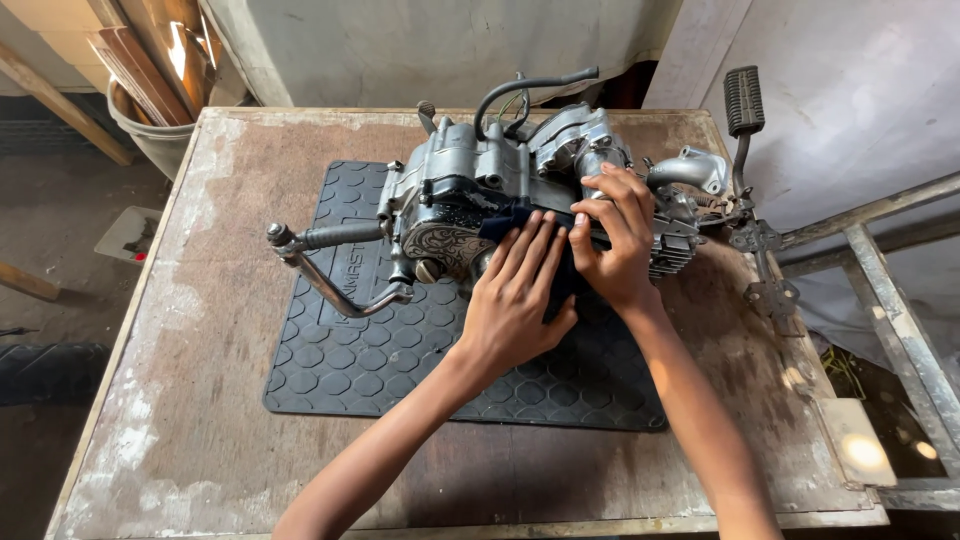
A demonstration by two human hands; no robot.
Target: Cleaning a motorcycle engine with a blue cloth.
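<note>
A grey motorcycle engine (470, 180) lies on a black rubber mat (370, 360) on a worn wooden table (200, 420). My left hand (515, 295) lies flat with fingers together, pressing a dark blue cloth (505, 222) against the engine's front side. My right hand (615, 240) grips the engine's cylinder area beside the cloth, fingers curled over the metal. A kick-start lever (330, 275) sticks out to the left. A black hose (530, 88) loops over the top of the engine.
A pedal lever with a ribbed black pad (744, 100) stands at the table's right edge. A metal frame (890, 290) runs along the right. A bucket with wooden boards (155, 110) stands at the back left. A wall covered with sheeting lies behind.
</note>
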